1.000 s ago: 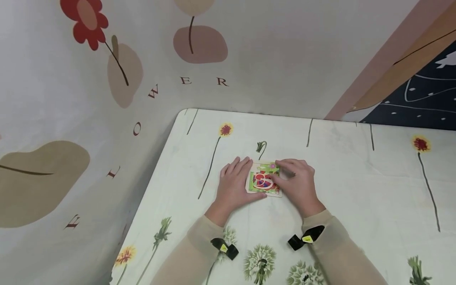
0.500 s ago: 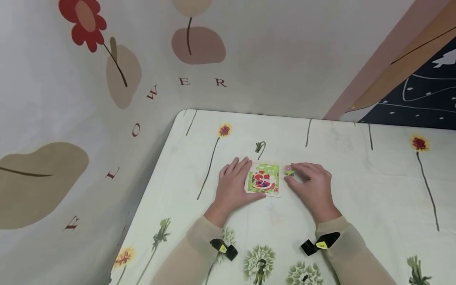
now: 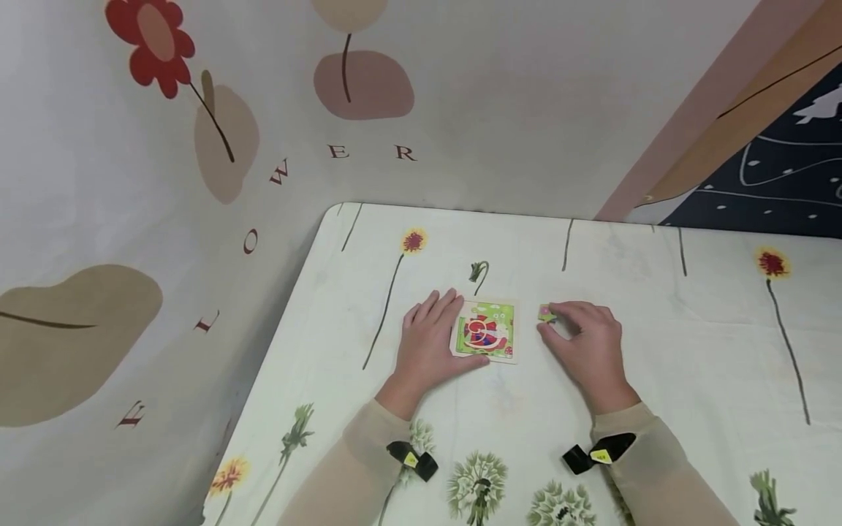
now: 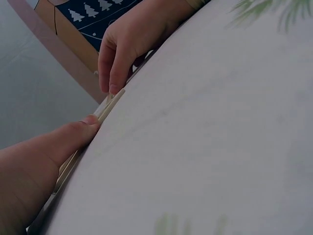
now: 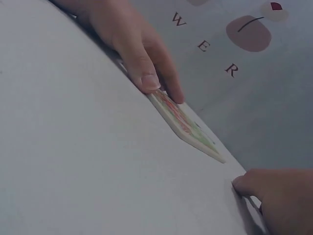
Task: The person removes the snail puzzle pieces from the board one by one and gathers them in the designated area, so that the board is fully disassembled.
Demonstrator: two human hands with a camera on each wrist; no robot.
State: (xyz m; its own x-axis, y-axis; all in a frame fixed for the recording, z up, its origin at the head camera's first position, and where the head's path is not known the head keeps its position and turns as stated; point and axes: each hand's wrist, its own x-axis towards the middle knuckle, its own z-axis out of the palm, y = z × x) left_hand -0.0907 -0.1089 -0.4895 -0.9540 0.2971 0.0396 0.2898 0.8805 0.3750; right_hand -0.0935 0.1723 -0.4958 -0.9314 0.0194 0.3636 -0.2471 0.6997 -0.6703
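A small square jigsaw board [image 3: 487, 332] with a pale wooden rim lies flat on the table; its picture is a red, white and blue snail on green. My left hand [image 3: 424, 340] holds its left side, thumb along the near edge and fingers at the far left corner. Just right of the board, my right hand [image 3: 588, 351] pinches a small green puzzle piece [image 3: 547, 313] with a pink flower between thumb and index finger. In the right wrist view the board [image 5: 183, 122] lies between both hands; that view does not show the piece clearly.
A white flower-printed cloth [image 3: 691, 351] covers the table. Behind and to the left hangs a printed curtain [image 3: 513, 131] with letters and flower shapes, meeting the table's far edge. Black wrist cameras [image 3: 413, 460] are strapped on both sleeves.
My right hand has drawn the puzzle piece from the board's upper right out to the right, away from the board. The left hand stays on the board.
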